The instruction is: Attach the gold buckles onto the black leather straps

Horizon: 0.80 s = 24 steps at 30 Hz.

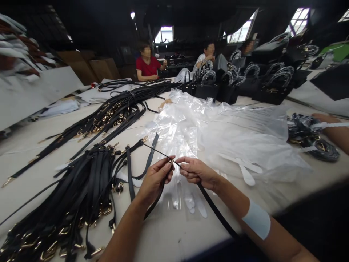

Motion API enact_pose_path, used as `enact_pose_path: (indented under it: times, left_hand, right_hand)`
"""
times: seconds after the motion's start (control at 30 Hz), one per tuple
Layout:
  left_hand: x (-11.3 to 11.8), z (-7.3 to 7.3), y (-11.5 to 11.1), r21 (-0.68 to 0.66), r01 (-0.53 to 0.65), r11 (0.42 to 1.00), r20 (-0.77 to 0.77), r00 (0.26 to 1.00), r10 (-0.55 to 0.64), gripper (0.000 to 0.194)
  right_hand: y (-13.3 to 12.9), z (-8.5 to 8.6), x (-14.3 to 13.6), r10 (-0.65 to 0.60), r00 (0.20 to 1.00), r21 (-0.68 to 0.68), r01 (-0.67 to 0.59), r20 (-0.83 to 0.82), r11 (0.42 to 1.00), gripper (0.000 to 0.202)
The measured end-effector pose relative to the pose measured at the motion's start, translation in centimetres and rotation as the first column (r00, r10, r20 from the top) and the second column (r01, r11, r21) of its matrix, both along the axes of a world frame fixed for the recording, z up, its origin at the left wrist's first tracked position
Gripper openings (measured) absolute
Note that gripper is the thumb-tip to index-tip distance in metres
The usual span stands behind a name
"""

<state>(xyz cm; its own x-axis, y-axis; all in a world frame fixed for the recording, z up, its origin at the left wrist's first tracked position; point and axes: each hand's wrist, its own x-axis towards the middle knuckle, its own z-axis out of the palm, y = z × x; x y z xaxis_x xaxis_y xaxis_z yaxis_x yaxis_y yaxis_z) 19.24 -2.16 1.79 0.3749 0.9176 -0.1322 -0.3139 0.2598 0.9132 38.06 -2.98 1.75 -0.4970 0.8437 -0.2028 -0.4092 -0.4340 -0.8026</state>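
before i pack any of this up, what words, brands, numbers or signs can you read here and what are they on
No text can be read in this view.
Black handbag: small gold marks on its front, too small and blurred to read.
Clear plastic bags: glare and folds, no legible print.
Black strap held in both hands: no lettering visible.
Pale blue patch on the right forearm: no lettering visible.

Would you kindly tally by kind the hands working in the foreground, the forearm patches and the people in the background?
Hands: 2 (left hand, right hand)
Pale blue patch: 1
People: 3 (red-shirted person, white-shirted person, partly hidden person)
Total: 6
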Motion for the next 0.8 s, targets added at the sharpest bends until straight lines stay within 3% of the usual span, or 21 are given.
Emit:
enact_pose_path:
  times: [0.1,0.27,0.33,0.47,0.67,0.8]
  left_hand:
    - [0.9,-0.6,-0.3,-0.017,0.012,1.000,0.012,1.000,-0.012,0.039]
    - [-1.0,0.0,1.0,0.084,-0.296,0.951,0.035,0.955,0.294,0.036]
    - [-2.2,0.6,1.6,0.163,-0.346,0.924,0.031,0.938,0.346,0.034]
    - [-2.4,1.0,1.4,0.199,-0.315,0.928,0.060,0.949,0.309,0.032]
    - [0.7,-0.2,0.0,0.093,-0.153,0.984,0.101,0.984,0.144,0.036]
    - [-0.2,-0.1,0.6,0.194,-0.294,0.936,0.040,0.956,0.291,0.034]
  right_hand:
    - [-0.2,-0.4,-0.6,0.031,0.999,-0.012,-0.031,-0.030,0.999,0.029]
    - [-0.3,0.4,0.1,0.092,0.995,-0.055,-0.090,0.029,0.994,0.032]
    - [-0.2,0.4,0.5,0.097,0.994,-0.045,-0.094,0.057,0.995,0.033]
    - [0.2,-0.4,0.4,0.079,0.996,-0.016,-0.078,0.051,0.997,0.031]
    - [-0.1,-0.5,-0.5,0.130,0.991,0.046,-0.131,0.022,0.990,0.029]
    - [-0.3,-0.1,-0.8,0.137,0.985,0.018,-0.139,0.104,0.990,0.035]
